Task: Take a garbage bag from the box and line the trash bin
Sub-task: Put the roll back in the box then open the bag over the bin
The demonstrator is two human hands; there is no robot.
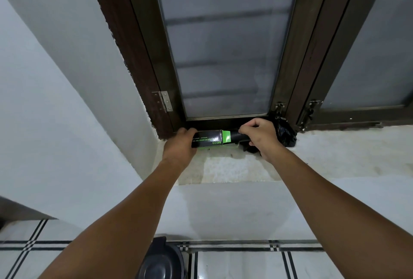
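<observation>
A long black and green garbage bag box (206,140) lies on the stone window sill (234,169), against the window frame. My left hand (178,144) grips the box's left end. A black roll of garbage bags (237,137) sticks out of the box's open right end, past a green flap. My right hand (260,135) is closed on that roll. Far below, at the bottom edge of the view, stands a dark round trash bin (159,263) on the tiled floor, between my forearms.
A crumpled black plastic bag (286,133) sits on the sill just right of my right hand, by the window latches (279,108). Frosted window panes in dark wooden frames (292,55) rise behind. A white wall stands to the left.
</observation>
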